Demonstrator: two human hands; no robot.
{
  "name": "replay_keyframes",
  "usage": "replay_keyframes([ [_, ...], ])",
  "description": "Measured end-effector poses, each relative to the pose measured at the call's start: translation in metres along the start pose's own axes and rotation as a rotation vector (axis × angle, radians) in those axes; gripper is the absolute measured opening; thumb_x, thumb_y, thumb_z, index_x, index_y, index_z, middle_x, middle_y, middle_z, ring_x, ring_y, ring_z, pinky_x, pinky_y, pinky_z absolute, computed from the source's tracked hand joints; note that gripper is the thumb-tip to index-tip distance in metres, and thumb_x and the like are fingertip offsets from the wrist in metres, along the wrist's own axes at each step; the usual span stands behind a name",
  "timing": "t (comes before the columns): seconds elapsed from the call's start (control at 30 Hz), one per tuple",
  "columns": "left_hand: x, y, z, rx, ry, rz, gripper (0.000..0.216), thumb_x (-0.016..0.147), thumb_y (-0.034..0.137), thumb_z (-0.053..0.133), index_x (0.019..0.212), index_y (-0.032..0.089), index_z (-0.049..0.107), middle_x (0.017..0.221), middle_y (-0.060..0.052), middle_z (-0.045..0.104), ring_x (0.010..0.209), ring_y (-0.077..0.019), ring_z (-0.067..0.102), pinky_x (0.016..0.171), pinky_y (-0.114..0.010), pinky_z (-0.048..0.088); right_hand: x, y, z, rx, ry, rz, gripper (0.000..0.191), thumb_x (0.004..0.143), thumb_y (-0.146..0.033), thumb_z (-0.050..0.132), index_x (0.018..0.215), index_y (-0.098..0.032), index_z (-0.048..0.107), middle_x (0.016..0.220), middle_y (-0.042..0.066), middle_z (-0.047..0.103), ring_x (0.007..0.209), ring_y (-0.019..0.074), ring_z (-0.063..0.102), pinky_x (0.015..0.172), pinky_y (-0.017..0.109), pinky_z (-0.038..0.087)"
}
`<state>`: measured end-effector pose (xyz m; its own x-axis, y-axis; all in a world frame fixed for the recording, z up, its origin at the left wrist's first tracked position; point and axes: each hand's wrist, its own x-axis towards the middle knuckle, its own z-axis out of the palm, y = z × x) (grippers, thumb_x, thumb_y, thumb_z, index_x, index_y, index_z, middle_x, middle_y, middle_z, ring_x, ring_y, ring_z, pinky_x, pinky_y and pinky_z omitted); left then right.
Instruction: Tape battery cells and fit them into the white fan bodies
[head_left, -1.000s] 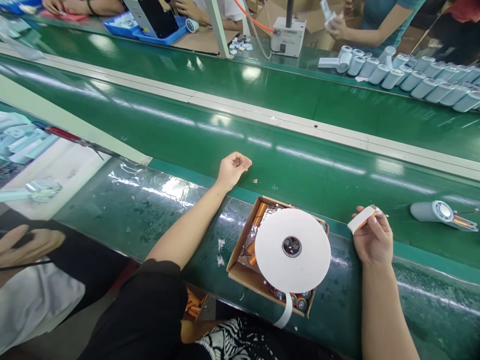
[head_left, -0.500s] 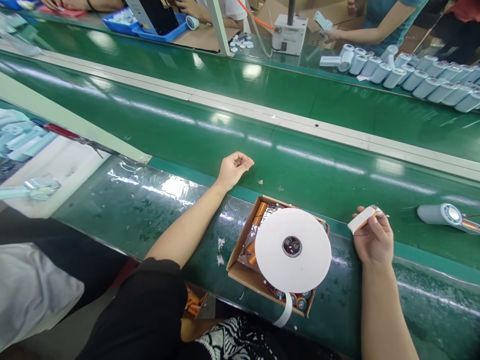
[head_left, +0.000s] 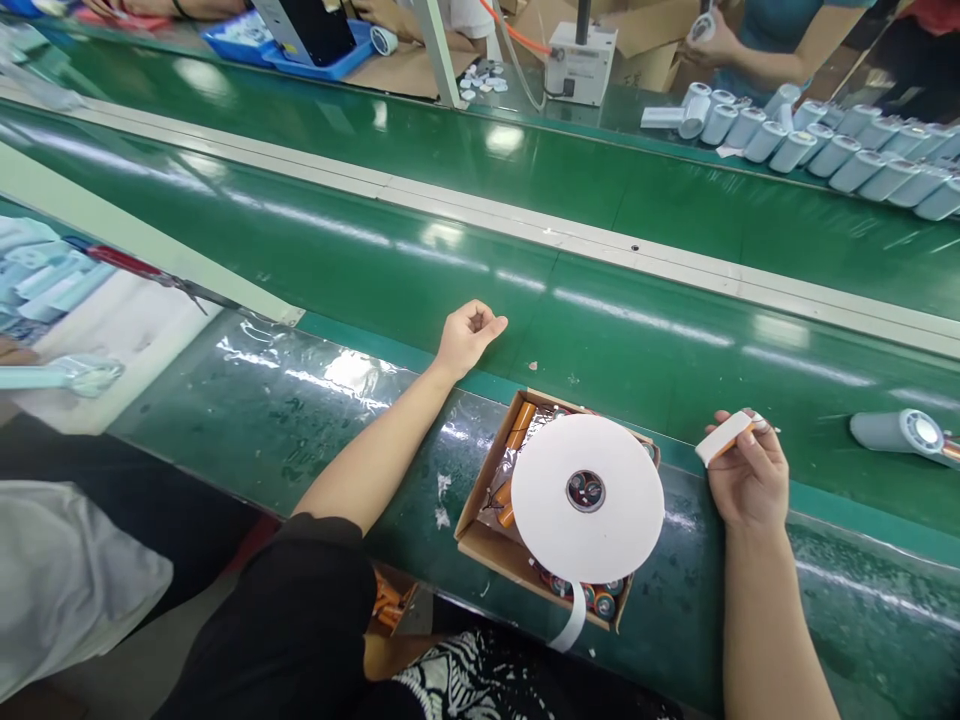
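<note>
My right hand [head_left: 750, 480] grips an orange battery [head_left: 729, 446] between thumb and fingers; a white strip of tape [head_left: 721, 434] covers its upper face. Over the near edge of the green belt, my left hand [head_left: 469, 338] is closed, fingers curled and thumb lying against them, with nothing visible in it. Between my forearms stands a cardboard box [head_left: 480, 548] of orange batteries [head_left: 519, 428] with wires. A large white roll of tape [head_left: 547, 500] lies flat on top of the box, its loose end [head_left: 573, 628] hanging toward me.
A pale blue-grey cylinder [head_left: 889, 431] lies on the green belt [head_left: 645, 370] at right, a small scrap [head_left: 533, 366] near my left hand. Across the belt, many similar cylinders [head_left: 832, 158] stand by a co-worker's hand [head_left: 712, 42]. At left is a white board [head_left: 142, 345].
The cylinder and the scrap have shifted right with the belt. My left thumb has shifted slightly against the fingers; my right hand is nearly still. The co-worker across has raised a hand holding a part.
</note>
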<state>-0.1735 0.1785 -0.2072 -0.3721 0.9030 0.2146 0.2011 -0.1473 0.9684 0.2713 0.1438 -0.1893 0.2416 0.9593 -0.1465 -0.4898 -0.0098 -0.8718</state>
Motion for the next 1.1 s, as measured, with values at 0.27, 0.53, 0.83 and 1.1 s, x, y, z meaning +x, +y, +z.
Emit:
replay_keyframes([
  [0.27,-0.0004,0.0028,0.0012,-0.002,-0.02,-0.006,0.052,0.073,0.065,0.093,0.073,0.021,0.065,0.066,0.001,0.057,0.058,-0.0118,0.047,0.055,-0.027,0.036,-0.0006,-0.0002,0.0003,-0.017,0.001,0.009,0.039,0.062,-0.025,0.104,0.092,-0.024,0.079,0.102,-0.003,0.081,0.092,0.0189,0.082,0.071,0.027,0.07],
  [0.53,-0.0007,0.0011,0.0013,0.006,-0.046,-0.016,0.049,0.075,0.063,0.092,0.074,0.021,0.067,0.066,0.001,0.059,0.058,-0.012,0.049,0.056,-0.027,0.037,-0.0004,0.0007,-0.002,-0.028,-0.014,-0.013,0.041,0.064,-0.026,0.103,0.096,-0.023,0.078,0.104,-0.001,0.08,0.095,0.0196,0.081,0.078,0.031,0.069],
  [0.83,-0.0003,0.0003,0.0009,0.018,-0.065,-0.013,0.047,0.076,0.059,0.091,0.073,0.021,0.064,0.065,0.001,0.059,0.058,-0.0121,0.048,0.056,-0.027,0.036,-0.0017,-0.0016,0.0033,-0.018,0.013,0.011,0.041,0.059,-0.026,0.105,0.09,-0.025,0.08,0.1,-0.005,0.081,0.092,0.0192,0.082,0.071,0.028,0.071],
  [1.1,0.0002,-0.0018,0.0023,-0.008,-0.096,-0.008,0.046,0.076,0.054,0.089,0.069,0.022,0.057,0.068,0.0,0.063,0.062,-0.0133,0.051,0.061,-0.027,0.039,-0.0004,-0.0007,0.001,-0.039,0.001,-0.001,0.038,0.061,-0.026,0.104,0.091,-0.025,0.079,0.1,-0.003,0.082,0.09,0.0196,0.082,0.069,0.029,0.07],
])
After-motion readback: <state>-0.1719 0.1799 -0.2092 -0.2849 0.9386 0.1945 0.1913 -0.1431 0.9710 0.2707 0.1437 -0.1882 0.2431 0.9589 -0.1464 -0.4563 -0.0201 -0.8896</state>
